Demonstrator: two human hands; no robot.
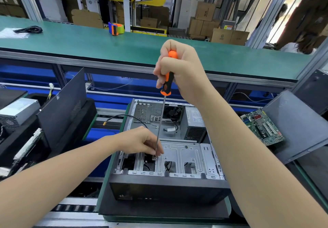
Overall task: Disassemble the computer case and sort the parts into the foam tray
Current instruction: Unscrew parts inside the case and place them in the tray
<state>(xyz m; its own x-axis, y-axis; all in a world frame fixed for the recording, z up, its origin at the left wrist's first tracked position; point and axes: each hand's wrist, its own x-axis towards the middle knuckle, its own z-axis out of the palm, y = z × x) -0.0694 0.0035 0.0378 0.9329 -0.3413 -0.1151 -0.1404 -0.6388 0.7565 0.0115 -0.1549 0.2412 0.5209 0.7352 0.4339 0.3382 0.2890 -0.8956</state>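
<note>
An open computer case (209, 158) lies on its side in front of me, its metal drive cage facing up and a power supply (194, 124) at the back right. My right hand (179, 69) grips the orange and black handle of a long screwdriver (166, 84) held nearly upright. Its tip meets a screw (154, 157) on the left part of the drive cage. My left hand (142, 140) pinches the shaft just above the tip. A black cable (124, 116) loops out of the case on the left.
A motherboard (262, 126) lies on a dark panel at the right. A dark side panel (62, 107) leans at the left, beside a grey power supply (16, 112). Behind runs a green bench (124, 44) with a tape dispenser (116, 28) and a coiled cable (29, 29).
</note>
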